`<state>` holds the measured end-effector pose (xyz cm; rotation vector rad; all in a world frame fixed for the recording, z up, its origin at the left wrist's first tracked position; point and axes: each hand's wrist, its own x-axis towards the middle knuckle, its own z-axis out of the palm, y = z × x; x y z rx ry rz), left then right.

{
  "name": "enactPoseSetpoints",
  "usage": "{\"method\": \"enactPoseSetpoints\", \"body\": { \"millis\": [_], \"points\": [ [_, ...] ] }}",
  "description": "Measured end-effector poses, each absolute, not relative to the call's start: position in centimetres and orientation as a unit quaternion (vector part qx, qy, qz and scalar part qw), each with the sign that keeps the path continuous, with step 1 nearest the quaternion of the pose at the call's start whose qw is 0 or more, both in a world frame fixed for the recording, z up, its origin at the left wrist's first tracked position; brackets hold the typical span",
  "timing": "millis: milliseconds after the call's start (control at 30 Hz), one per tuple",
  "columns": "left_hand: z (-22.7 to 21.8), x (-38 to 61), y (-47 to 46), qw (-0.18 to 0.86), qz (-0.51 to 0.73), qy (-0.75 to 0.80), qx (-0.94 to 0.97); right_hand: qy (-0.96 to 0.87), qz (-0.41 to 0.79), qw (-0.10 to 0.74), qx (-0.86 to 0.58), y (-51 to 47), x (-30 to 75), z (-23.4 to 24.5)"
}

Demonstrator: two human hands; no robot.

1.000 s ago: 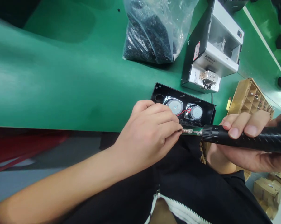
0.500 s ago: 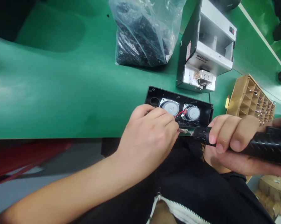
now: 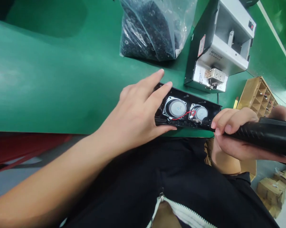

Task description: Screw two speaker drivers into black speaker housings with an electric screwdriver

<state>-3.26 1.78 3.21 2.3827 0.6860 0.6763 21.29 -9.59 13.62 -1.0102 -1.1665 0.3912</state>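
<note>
My left hand (image 3: 138,110) spans the left end of a black speaker housing (image 3: 192,98), fingers over its far edge and thumb along its near edge. Inside the housing sit two round speaker drivers, a larger one (image 3: 177,108) and a smaller one (image 3: 201,113), with red wires (image 3: 184,116) running between them. Wrapped in my right hand (image 3: 235,123) is a black electric screwdriver (image 3: 266,136). It points left, its bit over the housing's near side by the smaller driver. A screw at the tip cannot be made out clearly.
Behind the housing lies a clear plastic bag (image 3: 147,34) of small black parts. A grey WEIXIN machine (image 3: 219,53) stands at the back right. Beyond my right hand is a divided cardboard box (image 3: 254,95) with wired parts. The green table (image 3: 50,88) ends at its front edge before my lap.
My left hand has gone from pinching something at the screwdriver's tip to holding the housing's left end. The screwdriver's tip has moved from in front of the housing to over it.
</note>
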Motion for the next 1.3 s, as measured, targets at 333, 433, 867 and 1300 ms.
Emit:
{"method": "enactPoseSetpoints", "body": {
  "millis": [333,433,867,1300],
  "points": [
    [3.4,-2.4,1.7,0.293,0.256,0.262,0.883,-0.587,0.091,0.709,-0.380,-7.5,21.7,10.9],
    [3.5,-2.4,1.6,0.287,0.252,0.266,0.885,-0.600,0.120,0.708,-0.353,-7.5,21.9,11.1],
    [3.1,-2.1,1.6,0.285,0.258,0.270,0.882,-0.591,0.143,0.701,-0.374,-7.4,24.2,10.8],
    [3.1,-1.4,1.1,0.314,0.273,0.292,0.862,-0.563,0.103,0.738,-0.356,-7.4,22.0,11.1]
  ]
}}
